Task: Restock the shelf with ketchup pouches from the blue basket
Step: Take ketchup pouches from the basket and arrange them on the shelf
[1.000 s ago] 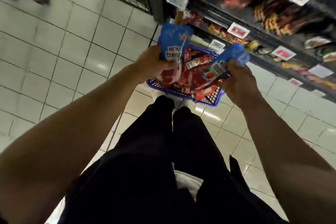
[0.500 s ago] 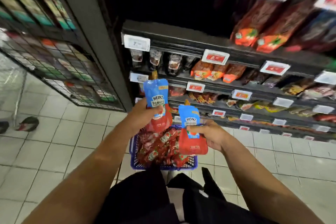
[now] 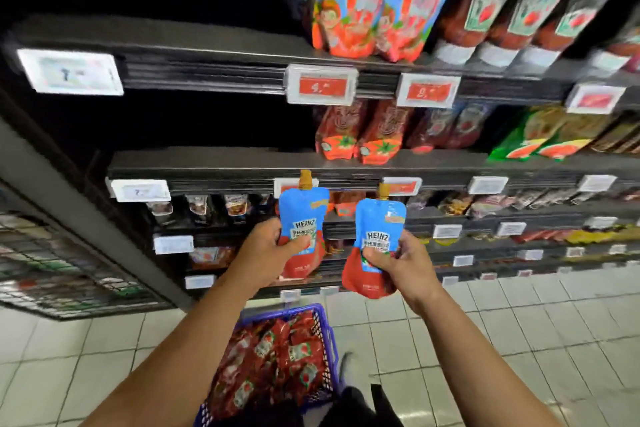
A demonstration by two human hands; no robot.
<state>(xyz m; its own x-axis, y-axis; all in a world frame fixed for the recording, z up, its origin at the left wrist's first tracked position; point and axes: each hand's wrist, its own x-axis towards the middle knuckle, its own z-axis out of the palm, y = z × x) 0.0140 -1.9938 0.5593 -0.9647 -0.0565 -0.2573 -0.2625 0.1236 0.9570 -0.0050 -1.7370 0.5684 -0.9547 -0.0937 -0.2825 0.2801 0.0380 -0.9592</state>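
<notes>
Both hands are raised toward the shelving, each closed around one upright ketchup pouch. The left hand [image 3: 268, 250] pinches the left pouch [image 3: 302, 218] with the thumb across its label. The right hand [image 3: 401, 262] clamps the right pouch [image 3: 375, 243] at its lower half. The two pouches stand just beside each other, apart, spouts upward. The blue basket [image 3: 325, 333] sits on the floor, near and below the arms, with many red pouches in it.

Likely risks, as judged: a soft pouch held low on its body may flop or slip on release; placed on the wrong tier, it would sit behind a price tag [image 3: 140, 190] meant for other goods; a pouch set carelessly could topple neighbouring stock.

The dark bay at far left of the shelf [image 3: 207, 163] is unlit, so its contents cannot be told. Tag figures are blurred. The basket's near edge is hidden by the arms and dark clothing.
</notes>
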